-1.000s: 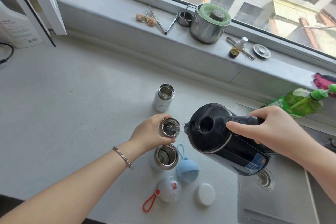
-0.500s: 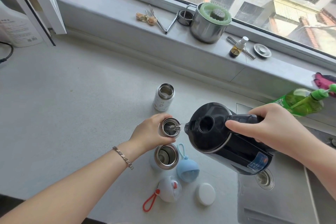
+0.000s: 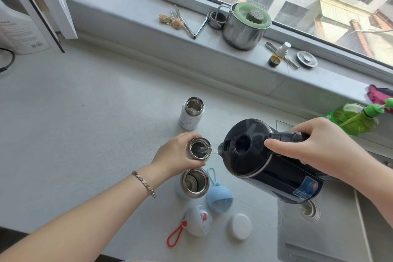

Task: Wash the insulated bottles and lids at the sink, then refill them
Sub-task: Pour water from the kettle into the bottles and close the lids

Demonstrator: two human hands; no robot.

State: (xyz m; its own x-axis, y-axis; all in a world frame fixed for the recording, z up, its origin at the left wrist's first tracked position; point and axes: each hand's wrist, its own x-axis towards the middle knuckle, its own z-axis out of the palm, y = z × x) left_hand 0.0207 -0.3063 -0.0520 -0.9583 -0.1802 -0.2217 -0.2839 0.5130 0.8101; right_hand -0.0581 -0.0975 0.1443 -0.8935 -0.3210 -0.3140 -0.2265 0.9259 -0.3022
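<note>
Three small steel-mouthed insulated bottles stand open on the pale counter. My left hand (image 3: 176, 155) grips the middle bottle (image 3: 198, 148). My right hand (image 3: 316, 144) holds a black kettle (image 3: 263, 161) by its handle, tilted left, and a thin stream of water runs from its spout into that bottle. A white printed bottle (image 3: 192, 112) stands behind it and a pale blue bottle (image 3: 194, 183) stands in front. Three lids lie near the front edge: a blue lid with a loop (image 3: 219, 198), a white lid with a red strap (image 3: 197, 220) and a plain white round lid (image 3: 240, 226).
The sink (image 3: 323, 238) with its drain lies to the right under the kettle. A green soap bottle (image 3: 355, 121) stands behind it. On the window sill sit a steel pot (image 3: 242, 27), tongs (image 3: 191, 25), a small spray bottle (image 3: 278, 54) and a sink plug (image 3: 306, 59).
The kettle has tipped slightly further while the water keeps running. Both hands and the bottles stay where they were.
</note>
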